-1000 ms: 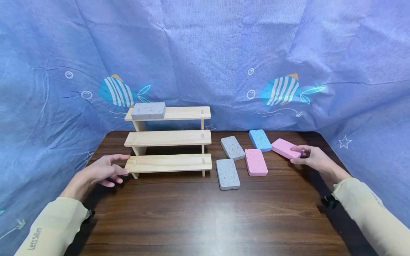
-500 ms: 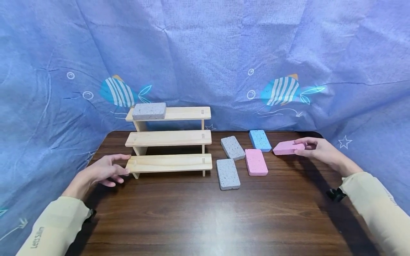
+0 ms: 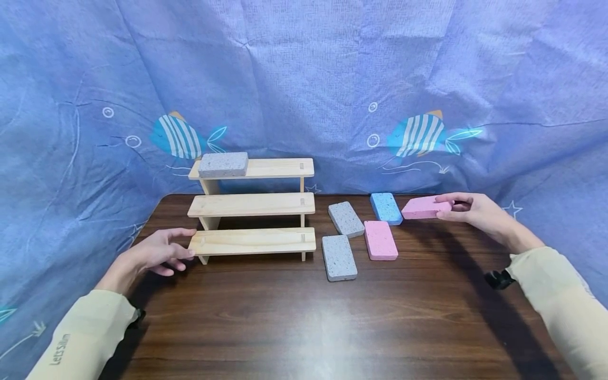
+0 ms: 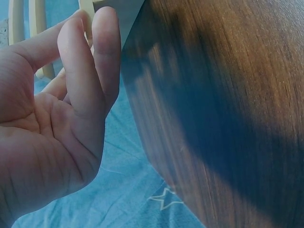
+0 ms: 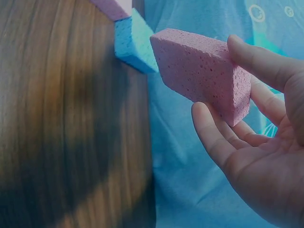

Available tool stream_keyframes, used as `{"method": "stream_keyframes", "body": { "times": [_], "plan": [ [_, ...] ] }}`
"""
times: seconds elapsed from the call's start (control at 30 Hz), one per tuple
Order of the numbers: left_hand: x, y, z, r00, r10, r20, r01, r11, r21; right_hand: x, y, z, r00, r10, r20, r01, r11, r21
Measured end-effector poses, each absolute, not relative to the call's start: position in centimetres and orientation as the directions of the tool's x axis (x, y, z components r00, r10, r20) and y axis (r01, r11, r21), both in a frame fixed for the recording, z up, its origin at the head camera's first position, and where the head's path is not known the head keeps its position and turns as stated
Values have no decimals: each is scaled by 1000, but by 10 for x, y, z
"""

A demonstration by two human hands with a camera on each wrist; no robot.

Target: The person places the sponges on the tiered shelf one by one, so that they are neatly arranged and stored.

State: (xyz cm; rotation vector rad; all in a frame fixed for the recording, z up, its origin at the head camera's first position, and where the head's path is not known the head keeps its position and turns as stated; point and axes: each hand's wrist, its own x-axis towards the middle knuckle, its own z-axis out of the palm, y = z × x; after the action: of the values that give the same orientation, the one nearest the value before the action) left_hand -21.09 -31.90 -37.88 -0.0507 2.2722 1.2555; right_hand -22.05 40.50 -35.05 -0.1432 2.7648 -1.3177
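Observation:
In the head view, my right hand (image 3: 480,214) pinches a pink sponge (image 3: 423,207) by its right end, held above the table. The right wrist view shows thumb and fingers on the end of that pink sponge (image 5: 194,66), its porous face tilted. My left hand (image 3: 157,252) holds the left end of the lowest step of a three-tier wooden rack (image 3: 252,241), thumb in front and forefinger behind. In the left wrist view, fingertips partly hide the rack's end. A grey sponge (image 3: 223,164) lies on the top step, at the left.
Right of the rack, on the brown table (image 3: 285,316), lie two grey sponges, one farther back (image 3: 345,219), the other nearer (image 3: 339,257), plus a pink sponge (image 3: 381,240) and a blue sponge (image 3: 386,208). A blue fish-print cloth (image 3: 304,95) hangs behind.
My right hand has lifted the pink sponge off the table beside the blue one and turned it more level. The left hand keeps its place at the rack.

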Motion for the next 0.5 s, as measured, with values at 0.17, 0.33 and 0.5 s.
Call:
{"method": "stream_keyframes", "body": {
  "times": [0.17, 0.33, 0.5],
  "plan": [
    [-211, -319, -377, -854, 222, -470, -276, 573, 772, -223, 394, -341, -994, -98, -47, -22, 600, -799],
    [-211, -317, -376, -853, 215, -476, -282, 578, 766, -227, 383, -334, -993, -106, -60, -15, 593, -805],
    [-211, -318, -376, -852, 216, -477, -282, 578, 766, -232, 368, -331, -987, -139, -75, -13, 545, -839]
  ]
}}
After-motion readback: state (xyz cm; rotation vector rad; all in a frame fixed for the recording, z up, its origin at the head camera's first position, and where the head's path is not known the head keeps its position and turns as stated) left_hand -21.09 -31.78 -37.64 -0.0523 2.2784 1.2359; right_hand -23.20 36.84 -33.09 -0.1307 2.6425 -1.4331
